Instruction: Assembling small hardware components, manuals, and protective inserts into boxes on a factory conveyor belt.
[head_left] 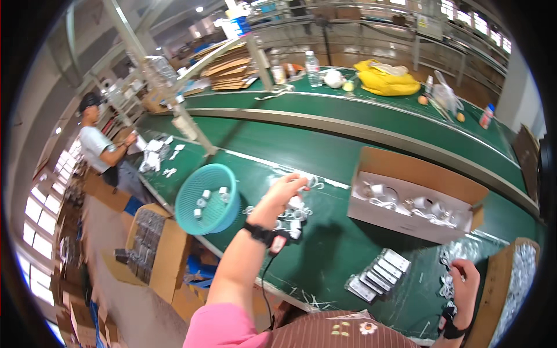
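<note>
My left hand (282, 192) reaches out over the green belt, its fingers closed on a small white round part with a cord (313, 182). Just beneath it lies a loose pile of similar white corded parts (295, 220). A turquoise plastic basket (184, 200) to its left holds several small white cylindrical pieces (202, 203). My right hand (465, 281) is low at the right, fingers curled, beside white cords (445, 284) and a clear plastic bag (464, 250). Whatever its fingers may hold is hidden. Both wrists wear black bands.
An open long carton (400, 223) holds white corded parts. Several small flat boxes (377, 275) lie in a row nearer me. Cartons of clear-wrapped pieces stand right (493, 296) and left (177, 261). Another person (101, 142) works at far left. A bottle (313, 69) and yellow bag (386, 81) sit behind.
</note>
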